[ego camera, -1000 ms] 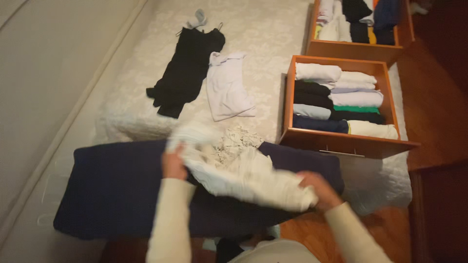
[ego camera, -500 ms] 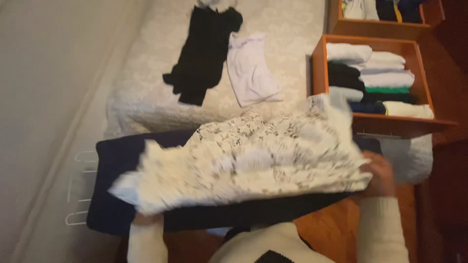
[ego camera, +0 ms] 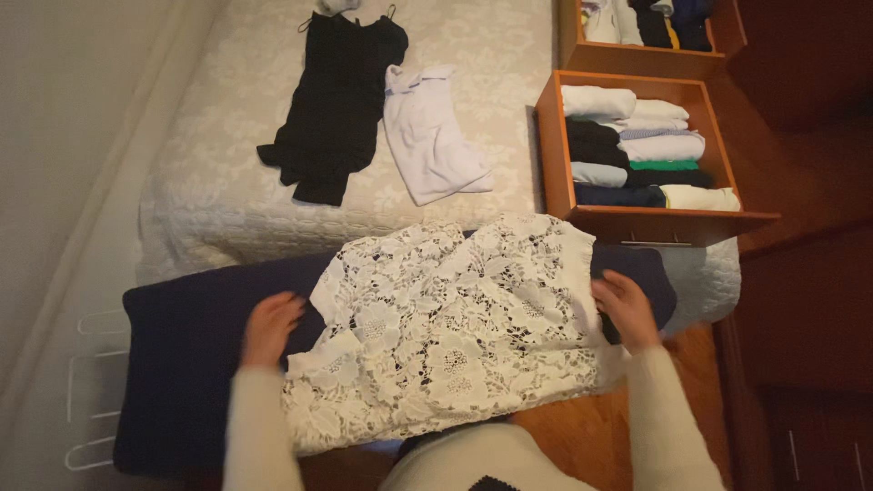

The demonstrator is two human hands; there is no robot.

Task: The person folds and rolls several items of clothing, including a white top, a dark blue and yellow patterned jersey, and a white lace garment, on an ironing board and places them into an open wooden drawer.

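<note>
White lace top (ego camera: 455,332) lies spread flat across the dark blue board (ego camera: 182,364) in the lower middle of the frame, its long axis running left to right. Left hand (ego camera: 268,327) rests at its left edge, fingers loosely curled on the sleeve; right hand (ego camera: 626,309) presses the right edge, fingers bent, grip unclear. The top sits between both, equally near. Above: black garment (ego camera: 336,100) and white shirt (ego camera: 427,141) on the bed (ego camera: 218,182); open drawer (ego camera: 637,223) upper right, close by.
</note>
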